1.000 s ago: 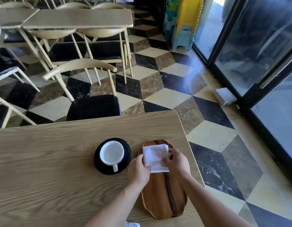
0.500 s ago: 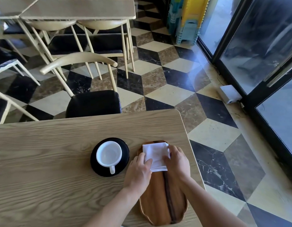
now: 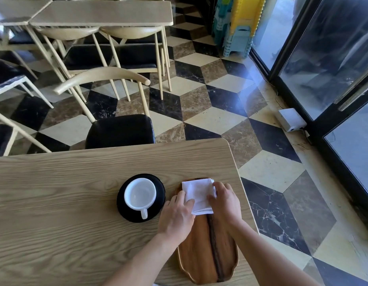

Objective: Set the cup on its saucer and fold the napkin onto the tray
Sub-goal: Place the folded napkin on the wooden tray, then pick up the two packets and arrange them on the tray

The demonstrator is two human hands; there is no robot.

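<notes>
A white cup stands empty on a black saucer, its handle pointing toward me. To its right lies a long wooden tray with a dark stripe. A folded white napkin rests on the tray's far end. My left hand lies on the napkin's near left corner, fingers on the cloth. My right hand presses on the napkin's right edge, covering part of it.
The wooden table ends just right of the tray, with its far edge beyond the saucer. A black-seated chair is tucked in at the far side. More tables and chairs stand behind, and glass doors on the right.
The napkin has slid a little toward the tray's far end under both hands. My left fingers have moved further onto the cloth. Cup and saucer have not moved.
</notes>
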